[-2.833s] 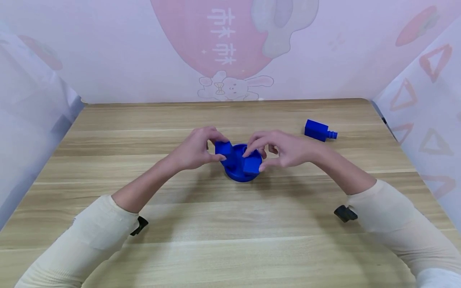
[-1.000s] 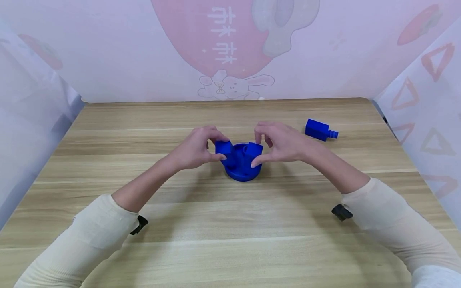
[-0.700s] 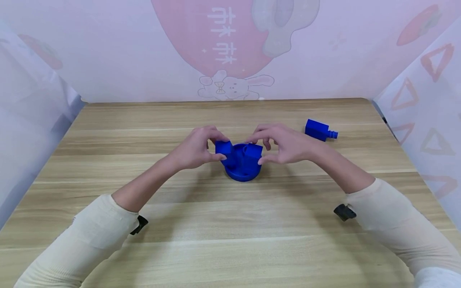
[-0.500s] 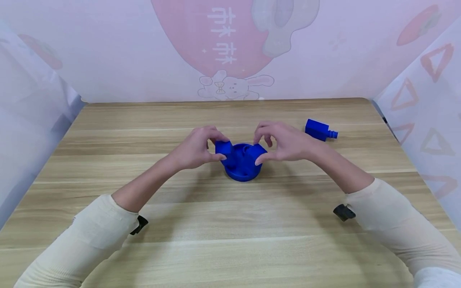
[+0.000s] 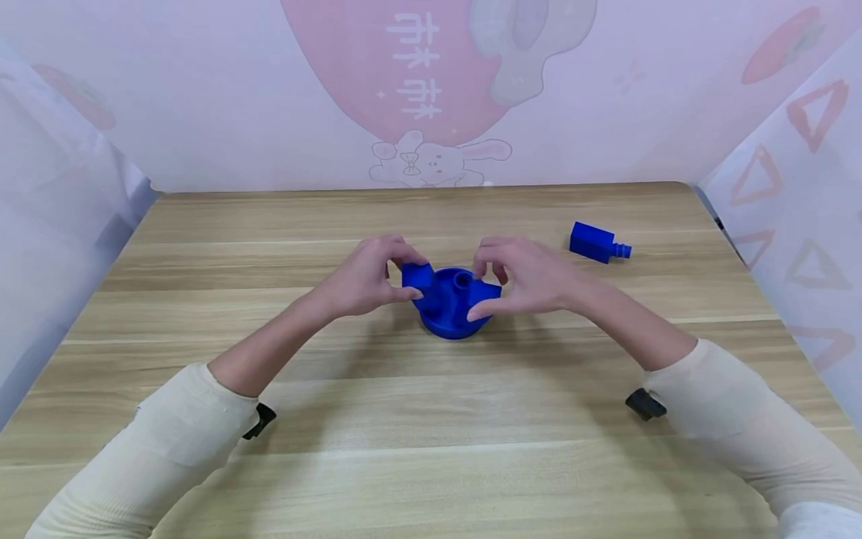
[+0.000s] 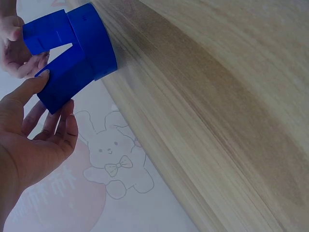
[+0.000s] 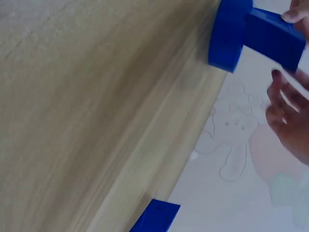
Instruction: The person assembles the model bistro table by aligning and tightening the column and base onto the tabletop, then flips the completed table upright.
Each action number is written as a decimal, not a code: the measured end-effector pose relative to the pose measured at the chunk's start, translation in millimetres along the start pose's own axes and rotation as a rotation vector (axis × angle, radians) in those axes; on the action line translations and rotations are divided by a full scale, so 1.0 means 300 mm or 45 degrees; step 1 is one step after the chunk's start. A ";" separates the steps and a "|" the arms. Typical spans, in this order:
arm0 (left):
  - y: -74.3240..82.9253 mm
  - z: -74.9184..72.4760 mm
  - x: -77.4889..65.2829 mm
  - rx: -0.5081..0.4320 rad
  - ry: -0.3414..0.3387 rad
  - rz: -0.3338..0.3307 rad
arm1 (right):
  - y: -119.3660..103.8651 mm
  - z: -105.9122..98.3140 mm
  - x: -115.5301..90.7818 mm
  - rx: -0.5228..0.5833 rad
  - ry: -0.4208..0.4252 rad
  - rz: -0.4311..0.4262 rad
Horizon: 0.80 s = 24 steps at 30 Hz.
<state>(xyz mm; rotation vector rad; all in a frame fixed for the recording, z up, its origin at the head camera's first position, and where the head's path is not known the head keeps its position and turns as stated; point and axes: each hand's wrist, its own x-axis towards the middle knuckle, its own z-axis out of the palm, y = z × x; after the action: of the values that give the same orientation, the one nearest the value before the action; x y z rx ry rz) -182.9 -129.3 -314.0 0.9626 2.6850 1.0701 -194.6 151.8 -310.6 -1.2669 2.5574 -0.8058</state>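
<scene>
The left hand [image 5: 367, 278] pinches a matte, square-sided blue block [image 5: 417, 275] that leans outward; the right hand [image 5: 532, 278] pinches a second block [image 5: 489, 290], tilted the other way. Both sit in a rimmed round base [image 5: 453, 331] on the wood-grained counter [image 5: 404, 471], an open round socket [image 5: 463, 281] between them. Beyond the right hand, a third block [image 5: 592, 242] lies sideways, its ribbed neck pointing right

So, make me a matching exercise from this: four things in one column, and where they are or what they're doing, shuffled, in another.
1. Left hand
2. Right hand
3. Round blue base
4. Necked blue block

A. Lying apart, neck pointing right
B. Holding the right-side block
C. On the table, between the hands
D. Holding the left-side block

Pairs: 1-D, 2-B, 3-C, 4-A
</scene>
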 end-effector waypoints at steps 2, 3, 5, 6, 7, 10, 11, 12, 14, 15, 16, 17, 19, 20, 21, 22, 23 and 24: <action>0.000 0.000 0.000 0.000 -0.002 -0.002 | 0.014 -0.015 -0.009 0.110 -0.063 -0.069; -0.001 0.001 0.000 0.001 -0.002 -0.003 | 0.022 -0.022 -0.014 0.163 -0.103 -0.103; -0.002 0.001 0.000 0.002 -0.005 -0.003 | 0.035 -0.034 -0.023 0.234 -0.182 -0.161; -0.003 0.002 0.000 0.003 -0.005 -0.001 | 0.040 -0.038 -0.026 0.246 -0.212 -0.186; -0.003 0.002 0.000 0.004 -0.005 -0.001 | 0.043 -0.041 -0.027 0.246 -0.237 -0.200; -0.003 0.003 0.000 0.005 -0.006 0.001 | 0.044 -0.044 -0.027 0.244 -0.273 -0.187; -0.003 0.003 0.001 0.006 -0.006 0.002 | 0.042 -0.044 -0.026 0.250 -0.273 -0.171; -0.003 0.003 0.001 0.006 -0.007 0.001 | 0.040 -0.044 -0.025 0.254 -0.267 -0.153; -0.001 0.003 0.001 0.006 -0.007 0.000 | 0.034 -0.042 -0.021 0.262 -0.246 -0.120; -0.001 0.003 0.000 0.007 -0.007 -0.001 | 0.032 -0.039 -0.020 0.261 -0.232 -0.109; -0.001 0.003 0.000 0.006 -0.006 -0.003 | 0.029 -0.037 -0.018 0.255 -0.217 -0.103; 0.000 0.003 0.000 0.004 -0.005 -0.004 | 0.026 -0.035 -0.017 0.246 -0.203 -0.103; 0.001 0.002 0.000 0.005 -0.001 -0.006 | 0.023 -0.028 -0.016 0.214 -0.175 -0.117; 0.002 0.001 -0.001 0.003 0.001 -0.007 | 0.022 -0.025 -0.016 0.196 -0.162 -0.128; 0.003 0.001 -0.002 0.005 0.002 -0.009 | 0.022 -0.022 -0.017 0.179 -0.148 -0.140; 0.003 0.000 -0.002 0.007 0.003 -0.010 | 0.022 -0.019 -0.017 0.166 -0.135 -0.153; 0.004 0.000 -0.003 0.008 0.005 -0.010 | 0.023 -0.017 -0.018 0.157 -0.122 -0.165; 0.004 -0.001 -0.003 0.011 0.007 -0.009 | 0.024 -0.015 -0.018 0.145 -0.108 -0.175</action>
<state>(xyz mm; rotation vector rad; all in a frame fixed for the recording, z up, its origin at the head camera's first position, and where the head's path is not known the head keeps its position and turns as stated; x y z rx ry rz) -181.6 -129.3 -313.1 0.9518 2.6976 1.0615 -197.7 161.3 -311.2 -1.4203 2.3439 -0.8898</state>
